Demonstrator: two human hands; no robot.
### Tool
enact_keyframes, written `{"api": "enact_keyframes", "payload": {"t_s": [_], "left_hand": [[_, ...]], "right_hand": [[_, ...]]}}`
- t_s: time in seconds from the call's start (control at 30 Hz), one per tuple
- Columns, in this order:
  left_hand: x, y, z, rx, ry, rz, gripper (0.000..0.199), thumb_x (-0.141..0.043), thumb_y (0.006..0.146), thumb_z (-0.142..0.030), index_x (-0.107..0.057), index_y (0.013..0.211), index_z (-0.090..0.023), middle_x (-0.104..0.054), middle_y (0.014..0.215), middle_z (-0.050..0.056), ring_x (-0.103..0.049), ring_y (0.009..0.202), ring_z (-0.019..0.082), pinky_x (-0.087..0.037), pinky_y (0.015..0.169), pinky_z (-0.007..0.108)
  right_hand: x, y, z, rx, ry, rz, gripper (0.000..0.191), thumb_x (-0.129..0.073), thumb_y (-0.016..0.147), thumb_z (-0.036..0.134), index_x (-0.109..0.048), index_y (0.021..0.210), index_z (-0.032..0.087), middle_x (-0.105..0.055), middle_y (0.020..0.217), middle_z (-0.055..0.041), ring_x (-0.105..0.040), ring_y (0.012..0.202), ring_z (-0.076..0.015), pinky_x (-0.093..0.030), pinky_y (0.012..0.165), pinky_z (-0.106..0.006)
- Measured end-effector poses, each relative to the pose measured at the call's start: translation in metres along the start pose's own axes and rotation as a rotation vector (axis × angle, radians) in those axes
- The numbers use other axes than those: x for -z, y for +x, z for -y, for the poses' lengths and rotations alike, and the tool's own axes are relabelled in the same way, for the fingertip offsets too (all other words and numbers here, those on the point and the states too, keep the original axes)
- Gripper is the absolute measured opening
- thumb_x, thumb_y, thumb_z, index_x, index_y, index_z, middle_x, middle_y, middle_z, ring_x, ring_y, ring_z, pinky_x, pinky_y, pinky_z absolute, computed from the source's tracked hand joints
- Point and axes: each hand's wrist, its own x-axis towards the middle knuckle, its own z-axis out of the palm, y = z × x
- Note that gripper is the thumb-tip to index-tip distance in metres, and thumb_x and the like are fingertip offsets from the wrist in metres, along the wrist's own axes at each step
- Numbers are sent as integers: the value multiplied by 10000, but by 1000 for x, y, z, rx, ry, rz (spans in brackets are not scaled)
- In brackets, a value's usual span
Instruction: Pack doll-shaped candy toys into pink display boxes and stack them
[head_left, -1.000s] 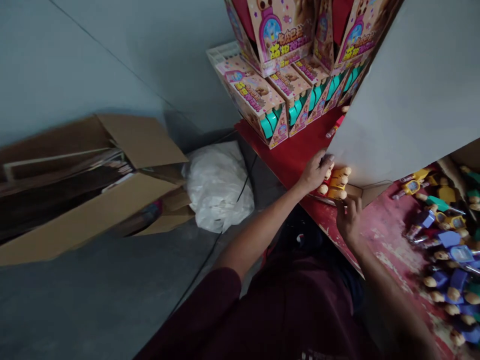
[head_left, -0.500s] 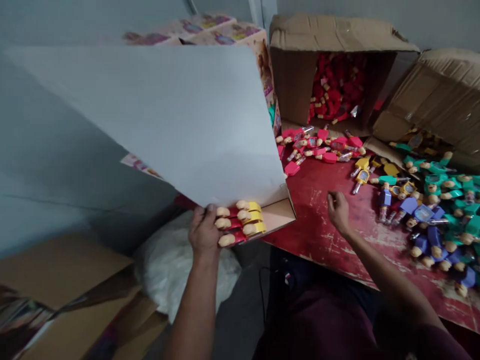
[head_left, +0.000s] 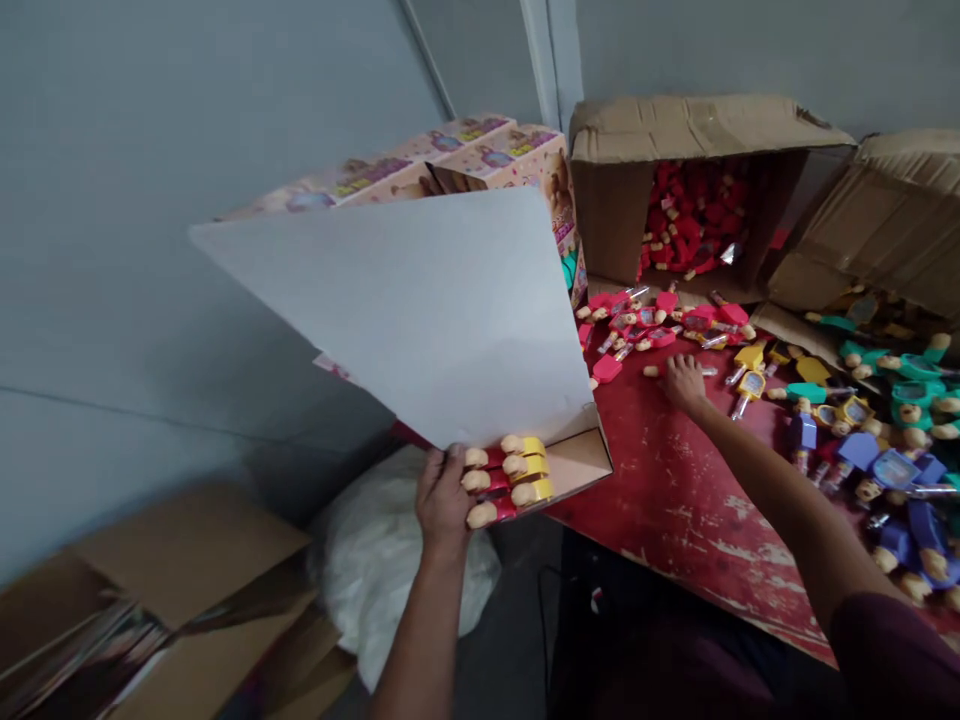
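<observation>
We count three red toys (head_left: 495, 481) and three yellow toys (head_left: 535, 467) toward the left edge of an open box (head_left: 576, 462), at the red table's (head_left: 645, 480) front edge; print on the cartons (head_left: 495, 155) behind blurs past reading. Our left hand (head_left: 442, 490) grips the box's left edge, our right hand (head_left: 684, 381) curls over one toy (head_left: 651, 371), whether closed we cannot tell.

Dim, cool light; slight blur

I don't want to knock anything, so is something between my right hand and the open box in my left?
Nothing visible: only red tabletop lies between your right hand and the near end of the open box.
</observation>
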Motion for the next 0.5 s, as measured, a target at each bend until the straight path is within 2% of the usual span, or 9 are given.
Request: {"api": "enact_keyframes", "payload": {"t_s": [0.07, 0.17, 0.23, 0.3, 0.4, 0.5], "left_hand": [[-1, -1, 0, -20, 7, -9, 533, -831, 645, -655, -629, 847, -205, -578, 746, -45, -505, 665, 109, -419, 600, 219], [-2, -1, 0, -71, -10, 11, 495, -828, 671, -632, -601, 799, -212, -542, 697, -47, -498, 652, 116, -404, 568, 219], [-3, 0, 2, -89, -33, 33, 464, -821, 701, -608, -598, 805, -214, -540, 696, -44, -503, 649, 117, -398, 556, 217], [-3, 3, 5, -90, -55, 42, 447, -815, 725, -592, -595, 813, -214, -536, 691, -44, -495, 626, 110, -392, 540, 216], [-4, 7, 10, -92, -91, 66, 435, -795, 757, -595, -599, 834, -216, -515, 661, -50, -462, 567, 104, -378, 509, 222], [-7, 9, 15, -127, -118, 93, 401, -776, 791, -584, -627, 865, -219, -563, 690, -31, -541, 635, 131, -449, 582, 241]], "right_hand": [[-1, -40, 7, 58, -45, 52, 388, -476, 1034, 270, -525, 1381, 103, -594, 1340, -238, -496, 1273, -321, -414, 1041, -431], [1, -95, 7, 101, -94, 144, 426, -450, 1013, 166, -485, 1428, 78, -657, 1215, -256, -616, 1128, -311, -488, 918, -413], [8, -120, -2, 110, -117, 211, 456, -464, 981, 128, -483, 1432, 68, -703, 1090, -241, -689, 973, -304, -518, 823, -396], [20, -136, -14, 90, -94, 263, 418, -474, 976, 155, -525, 1386, 90, -730, 966, -182, -716, 831, -272, -524, 740, -352], [52, -152, -21, 68, 231, 253, 324, -527, 970, 277, -592, 1257, 141, -722, 846, -88, -697, 722, -226, -523, 648, -302], [93, -170, 5, 209, 741, 77, 314, -606, 954, 386, -614, 1220, 218, -736, 934, -70, -709, 795, -229, -569, 682, -331]]}}
